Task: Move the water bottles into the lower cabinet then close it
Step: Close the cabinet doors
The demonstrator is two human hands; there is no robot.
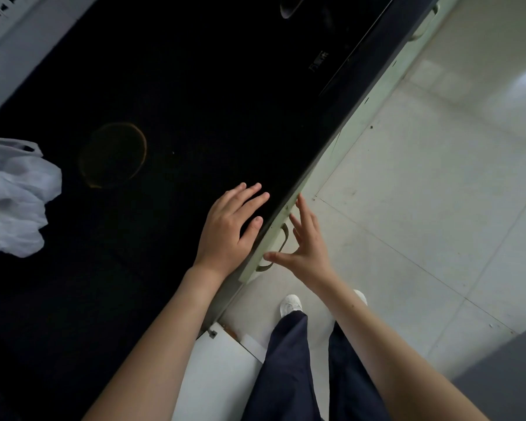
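My left hand lies flat on the black countertop, close to its front edge, fingers slightly spread and holding nothing. My right hand hovers with fingers spread just in front of the pale green lower cabinet door, beside its curved handle; the thumb is at the handle's lower end. The door lies flush under the counter edge. No water bottle shows anywhere in the view.
A crumpled white plastic bag sits on the counter at the left. A faint ring mark shows on the black surface. A white panel juts out below the counter beside my legs. Pale floor tiles spread to the right.
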